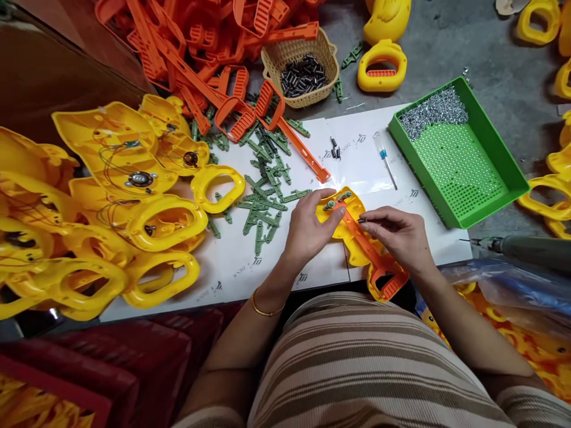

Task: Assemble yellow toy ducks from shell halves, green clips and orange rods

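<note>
My left hand [312, 229] is closed on a yellow plastic shell [355, 252], its thumb pressing on an orange handled bar [357, 230] that lies along the shell's inside. Near the bar's far end, a green clip piece [330, 205] sits in the shell. Between thumb and fingers, my right hand [399, 235] pinches a small dark spring [362, 220] just above the bar's right edge; whether it touches the bar I cannot tell. The shell's near end has a loop grip, with the bar's ribbed orange grip [392, 286] inside it.
Loose green clips [263, 202] lie left of my hands, beside piled yellow shells [151, 223] with wires. Orange bars [200, 77] heap behind. A beige basket [328, 89] holds dark springs. A screwdriver [386, 160] and a green tray [495, 211] of screws are right, near a power driver [513, 246].
</note>
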Motion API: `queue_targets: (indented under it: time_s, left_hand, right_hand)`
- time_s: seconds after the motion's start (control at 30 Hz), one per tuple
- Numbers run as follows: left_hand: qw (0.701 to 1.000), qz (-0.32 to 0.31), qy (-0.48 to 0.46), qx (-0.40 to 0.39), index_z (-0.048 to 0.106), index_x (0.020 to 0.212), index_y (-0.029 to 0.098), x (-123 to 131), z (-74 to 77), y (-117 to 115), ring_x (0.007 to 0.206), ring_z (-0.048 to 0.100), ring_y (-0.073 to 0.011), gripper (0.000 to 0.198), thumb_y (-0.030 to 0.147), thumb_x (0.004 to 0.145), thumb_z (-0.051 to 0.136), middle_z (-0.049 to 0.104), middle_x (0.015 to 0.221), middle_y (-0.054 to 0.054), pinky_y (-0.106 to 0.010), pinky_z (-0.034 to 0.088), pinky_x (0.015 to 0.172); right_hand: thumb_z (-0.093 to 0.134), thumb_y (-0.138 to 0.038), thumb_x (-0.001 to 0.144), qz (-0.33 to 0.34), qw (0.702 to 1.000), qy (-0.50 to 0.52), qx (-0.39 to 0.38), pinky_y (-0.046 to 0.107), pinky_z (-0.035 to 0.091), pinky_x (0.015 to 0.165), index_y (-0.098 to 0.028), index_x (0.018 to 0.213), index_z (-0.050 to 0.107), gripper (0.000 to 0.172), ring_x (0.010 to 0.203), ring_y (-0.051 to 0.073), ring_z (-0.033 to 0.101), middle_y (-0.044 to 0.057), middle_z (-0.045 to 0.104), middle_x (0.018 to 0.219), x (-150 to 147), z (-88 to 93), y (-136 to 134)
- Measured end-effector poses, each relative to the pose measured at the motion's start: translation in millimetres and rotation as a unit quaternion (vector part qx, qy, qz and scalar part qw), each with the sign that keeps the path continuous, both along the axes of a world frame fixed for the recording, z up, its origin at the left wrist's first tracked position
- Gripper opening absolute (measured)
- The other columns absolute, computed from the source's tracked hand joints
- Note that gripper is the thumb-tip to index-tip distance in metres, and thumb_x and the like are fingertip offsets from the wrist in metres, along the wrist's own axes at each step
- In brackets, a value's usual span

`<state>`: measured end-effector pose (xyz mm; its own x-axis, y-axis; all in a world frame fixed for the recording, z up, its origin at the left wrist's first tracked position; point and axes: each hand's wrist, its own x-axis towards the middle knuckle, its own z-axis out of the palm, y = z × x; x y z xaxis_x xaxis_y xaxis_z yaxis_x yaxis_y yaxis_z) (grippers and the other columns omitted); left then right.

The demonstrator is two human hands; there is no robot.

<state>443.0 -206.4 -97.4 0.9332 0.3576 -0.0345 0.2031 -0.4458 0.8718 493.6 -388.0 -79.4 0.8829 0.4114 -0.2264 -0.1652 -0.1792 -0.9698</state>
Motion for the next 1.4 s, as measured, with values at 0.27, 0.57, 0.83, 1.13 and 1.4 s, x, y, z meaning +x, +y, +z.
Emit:
queue_targets:
  time_s: [0.27, 0.57, 0.83, 1.13, 1.4]
  left_hand:
    - [1.0, 0.004, 0.0, 0.013, 0.066, 0.105, 0.02, 0.2, 2.5, -2.3, 0.103, 0.065, -0.0224, 0.024, 0.026, 0.082, 0.069, 0.072, 0.108, -0.006, -0.039, 0.051, 0.095]
    - [0.998, -0.022, -0.03, 0.043, 0.064, 0.111, 0.018, -4.9, 0.0, -1.5, 0.106, 0.065, -0.0233, 0.026, 0.029, 0.088, 0.062, 0.071, 0.112, -0.009, -0.041, 0.051, 0.097]
    - [0.998, -0.009, -0.019, -0.061, 0.063, 0.116, 0.017, -15.1, 4.7, 0.1, 0.108, 0.068, -0.022, 0.031, 0.027, 0.087, 0.063, 0.071, 0.117, -0.009, -0.036, 0.055, 0.095]
    - [0.995, 0.008, -0.086, -0.051, 0.063, 0.124, 0.015, -27.4, -8.2, -7.8, 0.114, 0.066, -0.0229, 0.037, 0.024, 0.087, 0.063, 0.069, 0.123, -0.012, -0.037, 0.053, 0.102]
    - [0.992, -0.026, -0.114, 0.055, 0.062, 0.127, 0.014, -31.9, -2.6, -9.4, 0.112, 0.067, -0.0218, 0.039, 0.018, 0.088, 0.059, 0.07, 0.121, -0.013, -0.035, 0.055, 0.099]
  right_hand:
    - [0.073, -0.025, 0.078, 0.044, 0.994, -0.073, -0.069, 0.032, 0.059, 0.077, -0.021, 0.09, 0.077, 0.013, 0.079, 0.017, 0.073, 0.002, 0.079, 0.088, 1.7, -2.1, 7.6]
    - [0.064, -0.018, 0.089, 0.04, 0.958, -0.257, -0.121, 0.028, 0.056, 0.071, -0.019, 0.095, 0.072, 0.01, 0.079, 0.015, 0.07, 0.003, 0.076, 0.093, -9.8, -2.8, 20.3]
    - [0.064, -0.022, 0.089, 0.022, 0.957, -0.257, -0.136, 0.032, 0.055, 0.074, -0.024, 0.101, 0.072, 0.014, 0.085, 0.018, 0.069, 0.003, 0.076, 0.095, -13.2, -1.8, 30.4]
    - [0.07, -0.017, 0.083, -0.016, 0.969, -0.241, -0.058, 0.033, 0.056, 0.076, -0.024, 0.09, 0.076, 0.012, 0.081, 0.017, 0.069, 0.0, 0.077, 0.087, -13.2, -6.6, 38.5]
    - [0.063, -0.016, 0.086, 0.031, 0.952, -0.285, -0.104, 0.033, 0.053, 0.072, -0.022, 0.088, 0.073, 0.012, 0.077, 0.018, 0.065, 0.003, 0.072, 0.082, -10.8, 3.4, 45.6]
